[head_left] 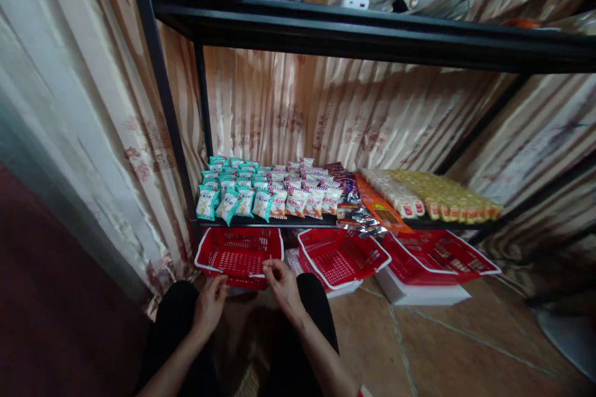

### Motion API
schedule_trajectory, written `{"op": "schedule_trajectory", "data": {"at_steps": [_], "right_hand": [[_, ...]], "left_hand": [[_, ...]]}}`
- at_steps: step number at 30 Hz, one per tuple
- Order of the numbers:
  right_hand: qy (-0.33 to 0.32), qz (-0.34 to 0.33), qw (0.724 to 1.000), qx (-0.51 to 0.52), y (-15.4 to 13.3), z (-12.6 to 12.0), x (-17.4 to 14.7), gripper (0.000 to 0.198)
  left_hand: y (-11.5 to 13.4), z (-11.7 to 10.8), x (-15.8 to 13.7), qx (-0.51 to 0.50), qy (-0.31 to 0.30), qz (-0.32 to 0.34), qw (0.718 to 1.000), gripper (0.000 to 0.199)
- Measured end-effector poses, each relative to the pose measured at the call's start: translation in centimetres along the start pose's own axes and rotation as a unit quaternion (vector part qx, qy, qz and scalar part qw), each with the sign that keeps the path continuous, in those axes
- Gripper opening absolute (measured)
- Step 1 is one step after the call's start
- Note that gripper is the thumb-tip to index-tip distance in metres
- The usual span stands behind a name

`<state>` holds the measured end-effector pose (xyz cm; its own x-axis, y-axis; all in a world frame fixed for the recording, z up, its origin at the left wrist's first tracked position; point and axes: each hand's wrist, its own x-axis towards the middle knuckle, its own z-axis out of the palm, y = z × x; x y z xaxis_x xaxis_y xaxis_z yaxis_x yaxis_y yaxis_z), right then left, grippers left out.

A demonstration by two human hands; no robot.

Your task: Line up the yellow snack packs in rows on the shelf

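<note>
A red plastic basket point(238, 257) with a white rim sits in front of my knees, under the shelf's left end. My left hand point(210, 305) is at its front left edge, the fingers curled together; whatever they may hold is hidden. At the front right part of the rim is my right hand point(282, 285), thumb and forefinger pinched together. I cannot make out anything between them. Above the basket, teal-and-white snack packets point(228, 201) stand in rows on the black lower shelf point(298, 221).
Beside the teal packets are white-and-red packets point(296, 198), dark packets point(351, 189), an orange packet point(379, 201) and yellow-wrapped packets point(433, 192). A middle red basket point(333, 257) and a right red basket point(437, 257) stand below. An upper shelf point(354, 28) overhangs them.
</note>
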<state>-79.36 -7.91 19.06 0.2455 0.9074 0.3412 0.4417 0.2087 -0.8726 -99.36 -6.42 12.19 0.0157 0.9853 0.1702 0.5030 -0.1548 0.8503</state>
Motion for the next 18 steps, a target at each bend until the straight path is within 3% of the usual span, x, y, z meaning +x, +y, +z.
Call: {"op": "schedule_trajectory", "data": {"at_steps": [4,11,15,18], "right_hand": [[-0.038,0.012,0.999,0.031,1.6,1.2,1.9,0.022],[-0.030,0.062,0.997,0.026,5.0,2.0,5.0,0.030],[-0.049,0.061,0.997,0.010,5.1,3.6,7.4,0.033],[-0.055,0.022,0.998,-0.004,4.7,5.6,9.9,0.032]], "left_hand": [[0.7,0.0,5.7,0.021,0.062,0.008,0.998,0.022],[3.6,-0.2,14.9,0.089,0.100,0.023,0.991,0.025],[3.8,0.2,18.6,0.118,0.098,0.005,0.988,0.034],[3.4,0.5,20.2,0.136,0.101,-0.004,0.985,0.040]]}}
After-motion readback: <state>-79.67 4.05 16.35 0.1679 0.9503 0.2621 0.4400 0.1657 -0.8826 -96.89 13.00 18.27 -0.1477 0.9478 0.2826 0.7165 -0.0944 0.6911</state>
